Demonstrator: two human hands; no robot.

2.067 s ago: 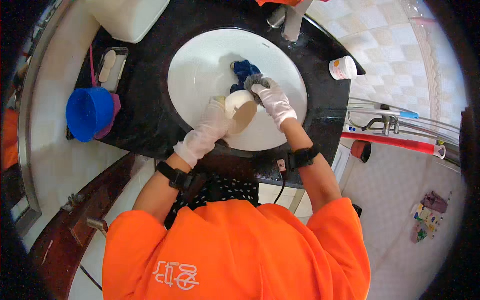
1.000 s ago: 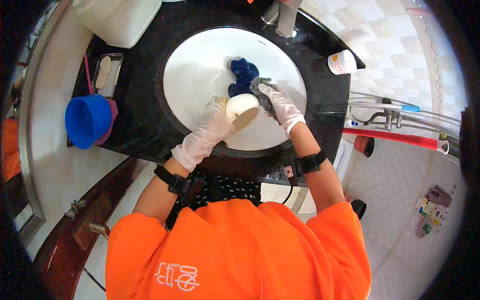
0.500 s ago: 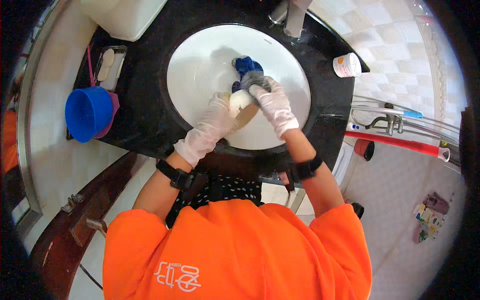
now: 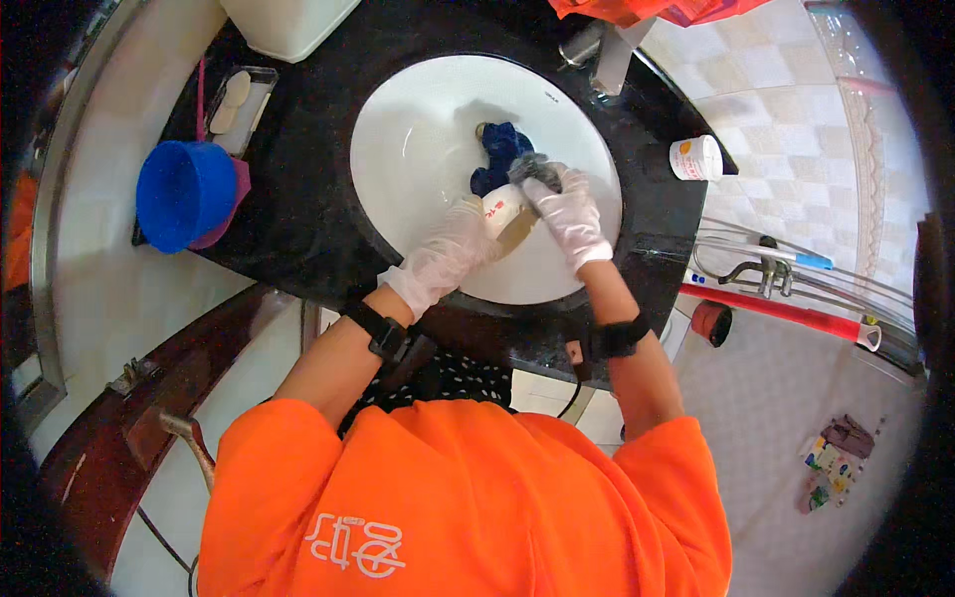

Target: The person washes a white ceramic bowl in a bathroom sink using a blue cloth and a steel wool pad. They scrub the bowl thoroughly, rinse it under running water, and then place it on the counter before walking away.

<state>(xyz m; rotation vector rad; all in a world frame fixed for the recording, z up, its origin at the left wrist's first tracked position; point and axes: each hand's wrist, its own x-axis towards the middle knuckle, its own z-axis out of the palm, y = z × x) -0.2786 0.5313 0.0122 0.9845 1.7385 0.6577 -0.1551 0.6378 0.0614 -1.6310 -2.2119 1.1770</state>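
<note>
Over the white washbasin [image 4: 393,149], my left hand [image 4: 453,247], in a thin whitish glove, is closed round a white container [image 4: 504,209] with red print. Its lower side looks yellowish, and its exact kind is unclear. My right hand [image 4: 574,221], gloved the same way, grips a grey scouring pad [image 4: 535,172] and presses it at the container's far end. Beyond that, a crumpled dark blue cloth [image 4: 500,147] lies in the bowl close to the drain. Gloved fingers hide part of both held things.
A chrome faucet [image 4: 611,68] rises at the far right of the black counter [image 4: 288,149]. To the right stands a white lidded tub [image 4: 695,158]. At left are a blue bucket [image 4: 186,196] and a soap tray [image 4: 245,107]. Red-handled poles [image 4: 776,307] lean by the right wall.
The container has turned slightly, so its red print now shows. My right hand has shifted a little with the scouring pad. The whole view has moved, bringing a red-orange bag in at the top.
</note>
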